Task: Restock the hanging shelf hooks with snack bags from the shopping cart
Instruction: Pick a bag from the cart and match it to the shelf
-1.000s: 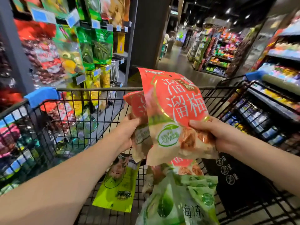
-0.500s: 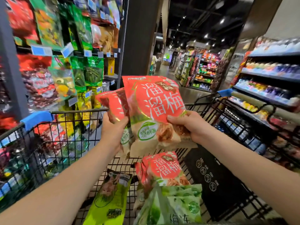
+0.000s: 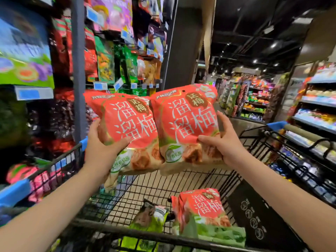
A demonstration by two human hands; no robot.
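Arms stretched over the black wire shopping cart (image 3: 60, 159); left hand (image 3: 102, 151) pinches a red-and-cream plastic snack bag (image 3: 127, 124), thumb in front, fingers behind; right hand (image 3: 226, 145) grips its twin bag (image 3: 187, 122) alongside, upright, edges overlapping.

Three red bags (image 3: 127, 124) (image 3: 187, 122) (image 3: 201, 206): two at 12 o'clock, one at 5 o'clock; two green bags (image 3: 151, 220) (image 3: 218, 233) at 6 o'clock; two hands (image 3: 101, 150) (image 3: 225, 144); one cart (image 3: 209, 179)

Wire shopping cart (image 3: 200, 180), red snack bag (image 3: 201, 208), green bag (image 3: 151, 220) inside
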